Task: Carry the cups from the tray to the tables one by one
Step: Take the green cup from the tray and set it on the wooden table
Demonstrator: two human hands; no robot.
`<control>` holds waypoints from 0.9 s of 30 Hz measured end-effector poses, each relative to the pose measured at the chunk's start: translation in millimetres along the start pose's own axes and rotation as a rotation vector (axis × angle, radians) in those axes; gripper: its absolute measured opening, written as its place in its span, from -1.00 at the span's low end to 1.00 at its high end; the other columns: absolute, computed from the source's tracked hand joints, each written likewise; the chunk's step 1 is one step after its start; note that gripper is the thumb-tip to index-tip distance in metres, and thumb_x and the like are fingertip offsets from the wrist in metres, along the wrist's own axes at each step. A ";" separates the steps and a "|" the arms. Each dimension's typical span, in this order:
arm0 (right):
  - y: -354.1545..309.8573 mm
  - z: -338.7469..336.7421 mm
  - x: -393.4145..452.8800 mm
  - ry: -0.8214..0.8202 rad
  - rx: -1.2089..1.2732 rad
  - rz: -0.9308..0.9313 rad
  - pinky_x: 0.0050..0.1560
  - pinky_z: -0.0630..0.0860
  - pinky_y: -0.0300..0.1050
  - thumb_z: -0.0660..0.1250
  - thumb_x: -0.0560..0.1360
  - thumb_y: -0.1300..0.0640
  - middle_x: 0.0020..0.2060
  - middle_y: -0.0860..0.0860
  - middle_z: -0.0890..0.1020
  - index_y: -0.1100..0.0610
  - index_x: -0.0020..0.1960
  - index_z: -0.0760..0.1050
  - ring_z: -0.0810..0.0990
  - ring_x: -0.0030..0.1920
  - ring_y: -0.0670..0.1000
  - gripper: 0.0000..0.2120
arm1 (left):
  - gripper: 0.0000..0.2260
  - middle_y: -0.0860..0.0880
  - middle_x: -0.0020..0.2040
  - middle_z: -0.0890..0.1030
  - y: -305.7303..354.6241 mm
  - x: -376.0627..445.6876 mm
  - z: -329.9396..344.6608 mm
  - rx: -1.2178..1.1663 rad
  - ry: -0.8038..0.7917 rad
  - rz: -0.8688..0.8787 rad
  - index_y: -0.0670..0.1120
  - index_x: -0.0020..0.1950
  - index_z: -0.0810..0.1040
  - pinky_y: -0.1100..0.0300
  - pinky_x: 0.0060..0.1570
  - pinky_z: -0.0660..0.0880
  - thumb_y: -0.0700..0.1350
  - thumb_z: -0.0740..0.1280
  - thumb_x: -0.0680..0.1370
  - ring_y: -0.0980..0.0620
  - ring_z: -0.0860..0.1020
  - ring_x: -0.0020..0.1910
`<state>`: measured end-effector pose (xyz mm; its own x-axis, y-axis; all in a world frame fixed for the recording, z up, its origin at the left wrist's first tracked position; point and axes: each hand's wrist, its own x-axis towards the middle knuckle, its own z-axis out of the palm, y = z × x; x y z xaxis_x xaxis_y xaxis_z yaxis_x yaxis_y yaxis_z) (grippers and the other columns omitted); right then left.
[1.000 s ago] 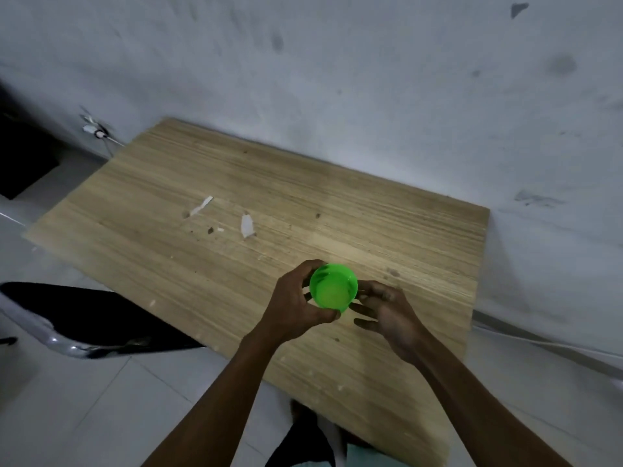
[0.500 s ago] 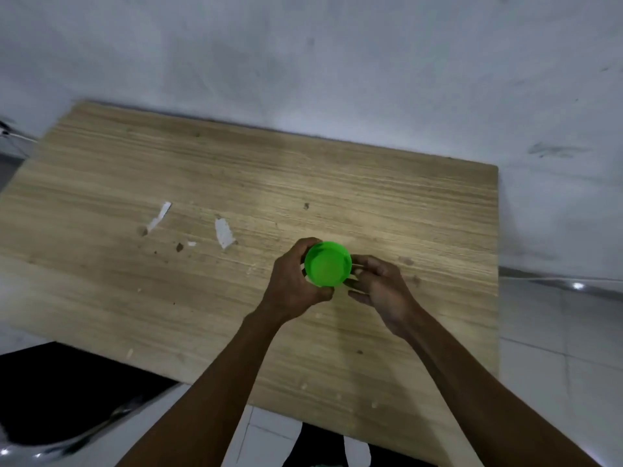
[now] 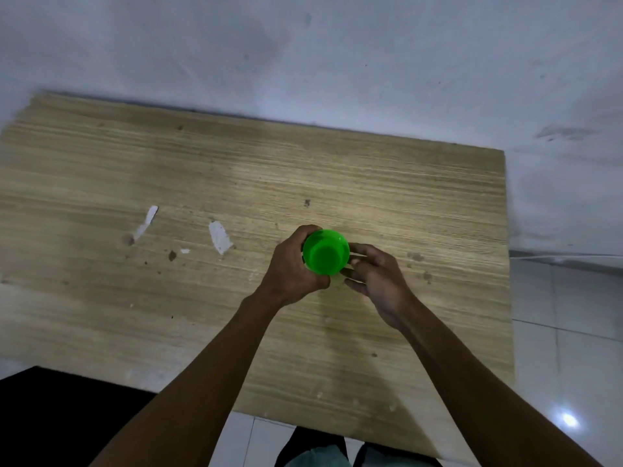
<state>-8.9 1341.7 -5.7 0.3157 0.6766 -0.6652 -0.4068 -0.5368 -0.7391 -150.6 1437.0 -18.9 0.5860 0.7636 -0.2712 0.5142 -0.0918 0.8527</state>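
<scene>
Plastic, thin and stiff, I judge the green cup [image 3: 325, 252] light and slick. My left hand [image 3: 292, 270] wraps its side over the worktop [image 3: 371, 176]; my right hand [image 3: 377, 277], fingers spread, touches its opposite wall.

The wooden table [image 3: 387, 183] is bare over most of its top: a wide open band runs across the upper part of the frame from left edge to right edge, and the lower centre is free as well. The only things lying on it are flat — two white scraps [image 3: 219, 236] at centre left and some small dark specks near them. At centre, both hands and the green cup [image 3: 325, 252] between them take up the space, with both forearms crossing the lower middle. The wall [image 3: 337, 62] closes off the far edge of the table, and a dark shape [image 3: 60, 419] fills the lower left corner.
</scene>
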 end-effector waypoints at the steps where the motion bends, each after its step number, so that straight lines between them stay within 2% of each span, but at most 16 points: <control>1: -0.1 0.2 0.0 0.002 0.004 0.001 0.12 0.51 -0.01 0.14 0.60 0.34 0.07 0.10 0.64 0.01 0.07 0.55 0.64 0.06 0.08 -0.69 | -0.23 -0.04 0.14 0.59 0.3 0.7 -0.7 0.001 -0.008 -0.002 -0.11 0.33 0.44 -0.02 0.07 0.60 -0.14 0.55 0.13 -0.01 0.59 0.11; 4: 1.4 1.2 0.3 0.001 0.014 -0.001 0.09 0.52 -0.03 0.15 0.60 0.35 0.07 0.09 0.65 0.02 0.10 0.55 0.65 0.04 0.05 -0.69 | -0.23 -0.02 0.13 0.59 1.1 1.6 -3.6 0.013 -0.028 0.000 -0.10 0.33 0.44 0.02 0.07 0.60 -0.14 0.55 0.13 0.02 0.58 0.09; 8: 4.5 1.2 0.1 0.000 0.033 0.001 0.15 0.54 0.01 0.16 0.59 0.36 0.09 0.09 0.64 0.05 0.17 0.53 0.65 0.05 0.05 -0.69 | -0.23 -0.02 0.14 0.57 2.3 1.8 -5.2 0.022 -0.051 0.011 -0.10 0.34 0.42 0.07 0.06 0.59 -0.13 0.54 0.14 0.03 0.57 0.09; 13: 5.1 1.2 -4.4 -0.009 0.066 0.010 0.09 0.56 -0.05 0.15 0.60 0.36 0.13 0.11 0.62 0.09 0.24 0.50 0.65 0.03 0.04 -0.69 | -0.21 -0.04 0.19 0.57 -1.0 2.3 -4.6 0.038 -0.066 0.017 -0.10 0.36 0.41 -0.01 0.12 0.58 -0.12 0.54 0.15 -0.01 0.56 0.15; 18: 6.0 -0.3 -6.5 0.000 0.051 0.017 0.13 0.53 -0.02 0.17 0.60 0.33 0.18 0.11 0.60 0.11 0.32 0.47 0.63 0.05 0.04 -0.66 | -0.15 -0.05 0.29 0.52 -1.1 -0.5 -4.4 0.042 -0.080 0.016 -0.10 0.44 0.36 -0.01 0.23 0.52 -0.10 0.54 0.16 0.00 0.50 0.25; 22: 11.5 -1.0 -9.9 0.045 0.015 0.011 0.15 0.51 0.02 0.21 0.58 0.33 0.15 0.11 0.54 0.09 0.38 0.44 0.59 0.10 0.12 -0.61 | -0.04 -0.04 0.39 0.44 -1.1 -6.5 -6.1 0.044 -0.088 -0.004 -0.08 0.52 0.26 0.06 0.29 0.45 -0.14 0.60 0.18 0.00 0.43 0.35; 27: 14.6 -4.9 -25.6 0.083 -0.022 -0.027 0.15 0.51 0.02 0.23 0.57 0.34 0.05 0.05 0.52 0.07 0.36 0.44 0.57 0.15 0.14 -0.60 | 0.11 0.00 0.57 0.22 -5.2 -16.1 -11.1 0.034 -0.142 -0.061 0.00 0.60 0.05 0.16 0.27 0.31 -0.22 0.66 0.22 -0.02 0.29 0.48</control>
<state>-18.8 1314.0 0.0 0.3969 0.6471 -0.6509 -0.3787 -0.5306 -0.7584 -169.6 1432.3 -14.1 0.6345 0.6707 -0.3841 0.5707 -0.0713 0.8181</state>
